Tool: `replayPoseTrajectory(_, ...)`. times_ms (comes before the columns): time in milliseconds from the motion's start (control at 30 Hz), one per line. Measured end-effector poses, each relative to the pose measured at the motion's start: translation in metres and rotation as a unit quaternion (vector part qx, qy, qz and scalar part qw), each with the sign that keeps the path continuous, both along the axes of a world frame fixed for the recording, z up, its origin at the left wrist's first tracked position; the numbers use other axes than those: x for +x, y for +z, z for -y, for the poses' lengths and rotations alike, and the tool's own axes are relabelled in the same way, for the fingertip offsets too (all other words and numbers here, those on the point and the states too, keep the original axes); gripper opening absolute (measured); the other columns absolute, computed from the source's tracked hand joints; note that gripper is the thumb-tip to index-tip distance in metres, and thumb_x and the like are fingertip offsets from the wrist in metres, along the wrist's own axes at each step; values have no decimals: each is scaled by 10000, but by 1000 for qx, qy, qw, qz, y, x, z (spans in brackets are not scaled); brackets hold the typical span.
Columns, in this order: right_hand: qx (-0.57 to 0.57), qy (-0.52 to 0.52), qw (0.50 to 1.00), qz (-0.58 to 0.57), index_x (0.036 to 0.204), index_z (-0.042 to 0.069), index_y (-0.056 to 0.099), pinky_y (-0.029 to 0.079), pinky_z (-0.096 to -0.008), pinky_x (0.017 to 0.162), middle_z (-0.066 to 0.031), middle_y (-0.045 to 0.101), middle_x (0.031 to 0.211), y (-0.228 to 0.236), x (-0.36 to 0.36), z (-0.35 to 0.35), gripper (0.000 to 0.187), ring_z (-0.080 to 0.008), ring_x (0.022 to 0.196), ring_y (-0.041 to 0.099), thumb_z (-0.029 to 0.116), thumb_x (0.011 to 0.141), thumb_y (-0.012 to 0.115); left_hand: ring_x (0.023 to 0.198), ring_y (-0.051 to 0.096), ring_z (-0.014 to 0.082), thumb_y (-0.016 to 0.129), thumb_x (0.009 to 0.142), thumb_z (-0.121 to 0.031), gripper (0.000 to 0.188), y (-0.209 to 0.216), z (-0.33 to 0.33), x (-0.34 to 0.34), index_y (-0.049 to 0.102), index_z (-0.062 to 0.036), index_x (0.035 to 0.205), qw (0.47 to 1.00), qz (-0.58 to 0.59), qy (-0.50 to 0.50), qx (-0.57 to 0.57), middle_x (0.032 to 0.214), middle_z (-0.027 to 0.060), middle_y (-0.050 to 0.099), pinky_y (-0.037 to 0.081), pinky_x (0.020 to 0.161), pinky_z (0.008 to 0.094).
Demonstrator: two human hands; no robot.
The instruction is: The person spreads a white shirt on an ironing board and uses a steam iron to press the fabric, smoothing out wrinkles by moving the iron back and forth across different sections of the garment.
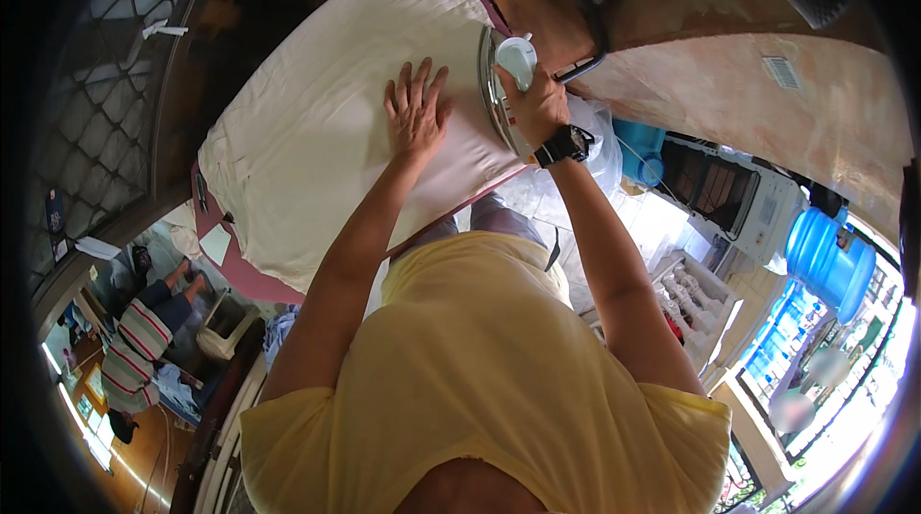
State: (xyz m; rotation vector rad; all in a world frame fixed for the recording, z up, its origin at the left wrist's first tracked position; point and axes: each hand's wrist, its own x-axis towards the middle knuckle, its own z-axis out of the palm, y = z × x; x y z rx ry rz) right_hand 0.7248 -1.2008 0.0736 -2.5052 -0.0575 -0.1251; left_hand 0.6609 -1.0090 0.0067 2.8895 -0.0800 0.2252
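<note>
A large cream cloth (317, 120) lies spread over a maroon-covered ironing surface (251, 269). My left hand (418, 114) rests flat on the cloth, its fingers spread. At the right end of the surface, my right hand (539, 109) is wrapped round the handle of a clothes iron (495, 96). The iron has a shiny metal base and a pale green-white upper part that shows beyond my fingers. Its metal edge meets the cloth, to the right of my left hand. A black watch is on my right wrist.
A brown-seated chair (537, 0) stands against the surface's far right. Blue water jugs (831, 262) and a white appliance (763, 212) are at right. A lattice screen (106, 82) is at left. Below it, a person in a striped shirt (144, 332) is in another room.
</note>
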Motion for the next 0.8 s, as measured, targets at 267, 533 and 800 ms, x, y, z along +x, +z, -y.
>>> replayPoseTrajectory(267, 15, -3, 1000, -22, 977, -28, 614, 535, -522, 680, -273, 669, 826, 1, 4, 7, 590, -465, 792, 654, 538, 833, 695, 1422, 252, 283, 560, 936, -342, 517, 2, 2, -1, 432, -248, 1428, 1000, 18, 5, -24, 1532, -6, 319, 196, 1143, 525)
replayPoseTrajectory(533, -3, 88, 994, -63, 939, -34, 654, 567, -431, 678, -170, 675, 667, 5, 28, 11, 659, -352, 697, 698, 611, 806, 668, 1393, 312, 297, 528, 954, -195, 401, 0, -7, -1, 494, -179, 1353, 983, 53, 10, -177, 1479, 35, 404, 245, 1137, 488)
replayPoseTrajectory(800, -245, 494, 820, -153, 1069, 117, 688, 552, -462, 731, -189, 702, 866, 45, -29, 66, 630, -347, 796, 690, 636, 713, 716, 1131, 500, 351, 653, 851, -83, 306, 21, -50, -172, 606, -129, 1149, 979, 50, 12, -196, 1201, 105, 554, 380, 978, 474)
